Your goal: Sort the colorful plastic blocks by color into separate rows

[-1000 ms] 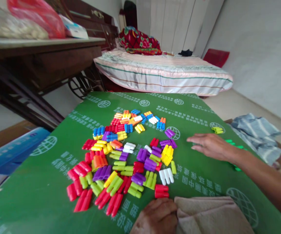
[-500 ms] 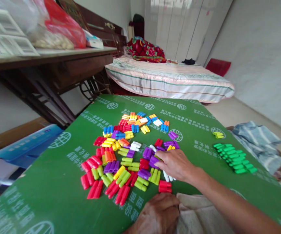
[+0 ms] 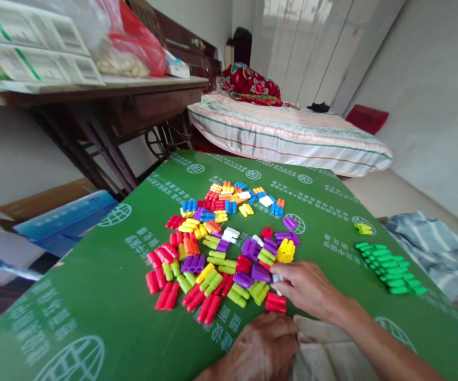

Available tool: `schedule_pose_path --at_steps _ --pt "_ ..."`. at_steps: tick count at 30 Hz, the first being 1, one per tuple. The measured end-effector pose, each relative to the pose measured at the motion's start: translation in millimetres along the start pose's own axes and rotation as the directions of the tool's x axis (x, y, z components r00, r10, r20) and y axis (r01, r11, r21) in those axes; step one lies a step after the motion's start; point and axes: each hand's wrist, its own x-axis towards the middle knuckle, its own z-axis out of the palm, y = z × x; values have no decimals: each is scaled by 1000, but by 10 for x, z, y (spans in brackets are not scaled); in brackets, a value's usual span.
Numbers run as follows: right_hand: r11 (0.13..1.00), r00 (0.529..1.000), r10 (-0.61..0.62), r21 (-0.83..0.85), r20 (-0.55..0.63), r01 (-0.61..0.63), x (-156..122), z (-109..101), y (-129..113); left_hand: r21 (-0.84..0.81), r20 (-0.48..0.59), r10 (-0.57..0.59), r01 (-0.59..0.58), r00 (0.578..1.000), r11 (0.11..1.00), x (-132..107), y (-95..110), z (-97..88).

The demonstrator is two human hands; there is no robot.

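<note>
My right hand (image 3: pixel 312 288) is at the right edge of a pile of bullet-shaped plastic building blocks. Its thumb and forefinger close on a white block (image 3: pixel 277 278), which the fingers partly cover. Close to it lie a yellow block (image 3: pixel 286 251), a purple block (image 3: pixel 260 273), a lime block (image 3: pixel 259 292) and a red block (image 3: pixel 275 302). My left hand (image 3: pixel 260 346) rests at the near edge of the table, fingers lying loosely against grey cloth (image 3: pixel 324 349), with nothing seen in them. Its fingertips are partly hidden.
Green blocks (image 3: pixel 391 268) form a group at the right of the green table (image 3: pixel 133 317), with a lime block (image 3: pixel 364 228) behind them. A wooden desk (image 3: pixel 145 98) stands at the left, a bed (image 3: pixel 292 127) beyond. Striped cloth (image 3: pixel 427 243) hangs past the right edge.
My right hand has moved nearer, from the purple and lime blocks to the white one, uncovering yellow and lime blocks. My left hand stays put. The view has shifted slightly left.
</note>
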Motion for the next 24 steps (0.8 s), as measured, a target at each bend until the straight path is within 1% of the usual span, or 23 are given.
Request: schedule_pose_path --at_steps 3,7,9,12,14,17,22,24 --pt "998 995 60 15 -81 -59 -7 -56 176 -40 15 -13 14 1000 999 25 52 -72" --pt "989 974 145 5 -172 -146 27 -141 453 -83 15 -18 19 1000 996 64 116 -191" --pt "984 966 174 5 -191 -176 35 -168 540 -83 19 -27 28 999 996 75 125 -226" --pt "985 970 166 -9 -176 -171 27 -172 566 -117 60 -26 32 998 993 83 103 -229" --pt "990 980 136 -28 -147 -141 14 -150 521 -142 88 -11 23 996 990 86 80 -216" --pt "996 991 81 -34 -104 -85 -6 -100 385 -151 125 -5 24 992 988 93 69 -219" --pt "999 999 -21 45 -44 23 -18 -35 15 -128 166 -16 38 986 991 103 108 -265" --pt "997 997 -75 19 -2 75 2 -16 -157 -99 167 -21 38 986 994 91 125 -261"
